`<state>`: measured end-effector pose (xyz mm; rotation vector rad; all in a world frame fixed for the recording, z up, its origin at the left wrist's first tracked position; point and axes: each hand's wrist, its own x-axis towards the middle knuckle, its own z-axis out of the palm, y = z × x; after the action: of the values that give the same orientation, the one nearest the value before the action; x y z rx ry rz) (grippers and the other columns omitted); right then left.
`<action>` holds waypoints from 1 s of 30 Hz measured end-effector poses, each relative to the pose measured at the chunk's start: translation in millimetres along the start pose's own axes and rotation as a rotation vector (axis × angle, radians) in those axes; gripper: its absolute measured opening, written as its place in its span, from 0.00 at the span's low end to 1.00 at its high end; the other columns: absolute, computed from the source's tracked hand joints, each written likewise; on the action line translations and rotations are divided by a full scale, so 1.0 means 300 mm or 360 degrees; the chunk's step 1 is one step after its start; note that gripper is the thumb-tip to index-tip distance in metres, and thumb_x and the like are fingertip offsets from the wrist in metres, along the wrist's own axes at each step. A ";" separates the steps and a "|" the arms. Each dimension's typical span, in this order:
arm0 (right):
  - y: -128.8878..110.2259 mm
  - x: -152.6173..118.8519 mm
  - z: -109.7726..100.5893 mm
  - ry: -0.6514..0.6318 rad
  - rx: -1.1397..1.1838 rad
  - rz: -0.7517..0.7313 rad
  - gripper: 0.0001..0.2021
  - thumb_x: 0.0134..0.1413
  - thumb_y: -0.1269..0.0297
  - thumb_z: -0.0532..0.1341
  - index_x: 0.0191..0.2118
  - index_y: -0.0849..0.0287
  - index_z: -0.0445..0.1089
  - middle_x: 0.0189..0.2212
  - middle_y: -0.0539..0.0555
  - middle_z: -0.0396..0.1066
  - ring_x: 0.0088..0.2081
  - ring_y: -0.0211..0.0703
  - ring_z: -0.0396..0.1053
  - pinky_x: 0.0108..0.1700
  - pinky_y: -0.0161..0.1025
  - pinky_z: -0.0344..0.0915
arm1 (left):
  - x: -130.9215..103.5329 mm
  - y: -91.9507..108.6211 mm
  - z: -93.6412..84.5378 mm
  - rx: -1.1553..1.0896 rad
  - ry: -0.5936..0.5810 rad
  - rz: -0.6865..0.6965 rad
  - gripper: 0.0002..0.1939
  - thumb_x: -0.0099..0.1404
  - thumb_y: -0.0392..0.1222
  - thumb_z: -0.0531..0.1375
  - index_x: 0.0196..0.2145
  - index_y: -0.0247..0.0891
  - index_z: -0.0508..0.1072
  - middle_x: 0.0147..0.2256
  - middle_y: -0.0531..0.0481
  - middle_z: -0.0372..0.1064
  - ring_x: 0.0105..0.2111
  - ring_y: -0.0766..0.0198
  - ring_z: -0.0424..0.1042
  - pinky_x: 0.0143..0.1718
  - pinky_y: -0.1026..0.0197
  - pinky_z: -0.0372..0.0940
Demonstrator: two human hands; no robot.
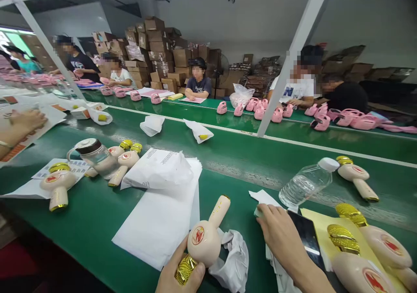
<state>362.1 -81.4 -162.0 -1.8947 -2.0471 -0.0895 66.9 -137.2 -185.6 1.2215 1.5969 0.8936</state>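
Head view. At the bottom centre of the frame, the left hand (177, 272) is closed around a cream toy microphone (205, 236), fingers over its gold mesh head, the round body with a red emblem facing up and the handle pointing up and right. A crumpled white cloth (233, 260) lies just right of it, touching the toy. At lower right, the right hand (280, 232) rests palm down, fingers together and flat, with the fingertips on a small pale pad (259, 211) atop white paper; it clamps nothing. A dark phone (308, 238) lies just beside the wrist, on a yellow sheet (321, 223).

Around: a stack of white sheets (163, 215) fills the centre-left, with a plastic bag of folded leaflets (158, 167) on top. A clear plastic bottle (306, 182) lies on its side above the right hand. Finished microphones (371, 241) crowd the lower right corner; another (356, 176) lies at right, and more lie at left around a lidded glass jar (96, 156).

The green conveyor belt (247, 158) is smooth and matte; a bare strip runs across mid-frame between the sheets and the bottle. A white slanted post (293, 54) rises from the belt divider at upper right. Beyond it, seated people work among pink toys (260, 108), with stacked cardboard boxes (156, 50) behind.
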 end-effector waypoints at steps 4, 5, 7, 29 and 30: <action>-0.129 -0.050 -0.058 -0.0099 0.1057 0.0272 0.15 0.68 0.51 0.61 0.55 0.50 0.67 0.51 0.56 0.74 0.51 0.51 0.72 0.53 0.48 0.69 | 0.009 -0.004 -0.001 0.0065 -0.0020 -0.0017 0.44 0.57 0.63 0.60 0.62 0.27 0.70 0.52 0.43 0.81 0.54 0.47 0.78 0.49 0.60 0.72; -0.170 -0.065 -0.064 -0.0240 0.1496 0.0373 0.17 0.68 0.48 0.61 0.56 0.48 0.66 0.51 0.56 0.75 0.51 0.50 0.73 0.52 0.46 0.69 | 0.012 -0.006 -0.001 0.0084 -0.0016 -0.0015 0.43 0.57 0.62 0.60 0.62 0.28 0.71 0.53 0.44 0.80 0.55 0.47 0.77 0.50 0.60 0.71; -0.244 -0.094 -0.057 -0.0528 0.2265 0.0538 0.21 0.66 0.44 0.62 0.57 0.49 0.65 0.49 0.57 0.77 0.47 0.47 0.75 0.50 0.45 0.70 | 0.016 -0.011 0.000 0.0102 -0.0034 -0.0008 0.43 0.58 0.62 0.59 0.62 0.28 0.71 0.54 0.44 0.80 0.56 0.47 0.77 0.49 0.60 0.72; -0.362 -0.097 0.058 0.0179 0.1574 -0.0082 0.12 0.65 0.68 0.64 0.51 0.51 0.78 0.44 0.55 0.78 0.43 0.43 0.78 0.42 0.33 0.75 | 0.018 -0.007 0.021 -0.0098 -0.0139 0.0145 0.34 0.59 0.55 0.62 0.60 0.36 0.74 0.56 0.46 0.78 0.57 0.50 0.76 0.53 0.62 0.72; -0.358 -0.094 0.051 0.0150 0.1531 -0.0147 0.12 0.65 0.68 0.64 0.51 0.51 0.78 0.44 0.55 0.78 0.42 0.42 0.78 0.43 0.33 0.76 | 0.020 -0.017 0.022 -0.0086 -0.0142 0.0160 0.35 0.59 0.55 0.62 0.61 0.36 0.73 0.57 0.46 0.78 0.58 0.50 0.76 0.53 0.62 0.72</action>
<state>255.4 -115.4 -164.5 -1.1563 -1.6367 0.6499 70.9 -132.7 -193.6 1.2945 1.4424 0.9265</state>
